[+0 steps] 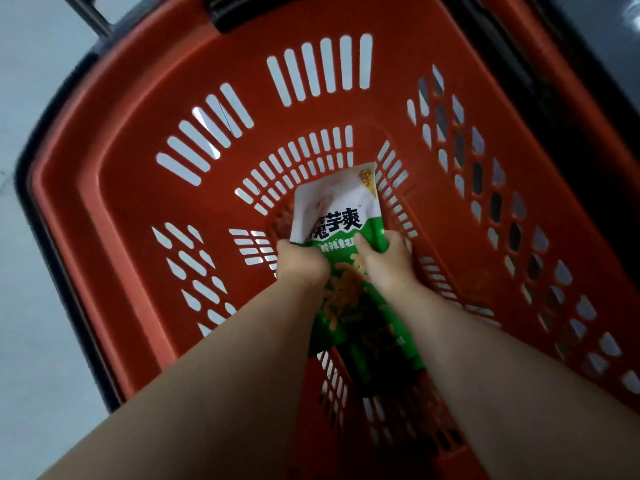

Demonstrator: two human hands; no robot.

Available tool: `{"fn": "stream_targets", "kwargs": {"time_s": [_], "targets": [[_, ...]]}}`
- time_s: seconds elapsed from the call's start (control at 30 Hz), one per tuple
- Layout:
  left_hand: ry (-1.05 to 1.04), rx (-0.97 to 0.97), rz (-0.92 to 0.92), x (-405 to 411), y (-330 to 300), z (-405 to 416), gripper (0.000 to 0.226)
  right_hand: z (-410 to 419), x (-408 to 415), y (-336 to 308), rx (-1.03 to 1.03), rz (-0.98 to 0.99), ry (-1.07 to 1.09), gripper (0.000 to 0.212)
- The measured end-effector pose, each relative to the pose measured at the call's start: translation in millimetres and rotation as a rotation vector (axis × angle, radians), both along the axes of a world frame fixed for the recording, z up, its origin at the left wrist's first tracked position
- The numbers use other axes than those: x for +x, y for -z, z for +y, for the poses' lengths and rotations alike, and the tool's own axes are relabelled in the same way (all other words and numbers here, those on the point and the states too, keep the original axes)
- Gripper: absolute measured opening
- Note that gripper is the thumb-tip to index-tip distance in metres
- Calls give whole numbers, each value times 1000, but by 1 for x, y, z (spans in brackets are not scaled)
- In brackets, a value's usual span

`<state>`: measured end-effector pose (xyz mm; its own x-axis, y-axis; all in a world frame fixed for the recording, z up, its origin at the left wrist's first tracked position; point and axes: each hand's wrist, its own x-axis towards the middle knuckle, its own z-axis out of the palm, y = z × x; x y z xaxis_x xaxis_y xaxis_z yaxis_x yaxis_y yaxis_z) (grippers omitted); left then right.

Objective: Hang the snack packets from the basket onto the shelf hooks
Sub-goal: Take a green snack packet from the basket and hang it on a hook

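Now both hands, left (302, 263) and right (389, 259), grip the snack packets (337, 216) low in the basket (114, 188); loose ones could slide out on lifting.

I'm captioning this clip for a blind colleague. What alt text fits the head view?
Both hands, the left hand and the right hand, grip a green-and-white snack packet low inside a red slotted basket. Seen from above, the bare forearms reach in from the bottom edge, and pale floor shows to the left.
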<state>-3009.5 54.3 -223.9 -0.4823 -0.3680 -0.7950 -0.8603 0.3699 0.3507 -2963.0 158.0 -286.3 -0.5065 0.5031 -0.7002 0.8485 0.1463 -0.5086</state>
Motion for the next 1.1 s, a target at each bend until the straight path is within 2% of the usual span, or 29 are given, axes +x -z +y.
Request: {"fn": "stream_targets", "kwargs": {"time_s": [0.07,0.17,0.23,0.33,0.37,0.43,0.5,0.67,0.77,0.93,1.1], "targets": [[-83,27,30,1,-6,-4,32,3,2,-12,-52,81,83,25],[-159,33,103,5,-31,-7,33,12,8,-49,-135,148,48,20],[-143,24,148,3,-57,-11,31,18,9,-83,-125,174,1,24],[-79,103,193,-4,-115,-15,25,27,2,-153,-98,180,-39,47],[-66,146,220,-8,-139,-18,18,31,-3,-178,-103,196,-46,43],[-46,229,252,-16,-198,-23,13,37,-14,-237,-112,230,-59,27],[-12,298,287,-27,-260,-30,18,42,-26,-303,-100,268,-59,22],[161,413,451,-65,-436,-43,18,39,-45,-489,-93,404,43,43],[299,479,579,-87,-551,-46,12,38,-49,-600,-105,527,130,36],[521,598,847,-110,-731,-37,7,47,-37,-787,65,741,165,39],[750,748,1067,-111,-876,-6,8,75,-15,-934,274,947,190,45]]}}
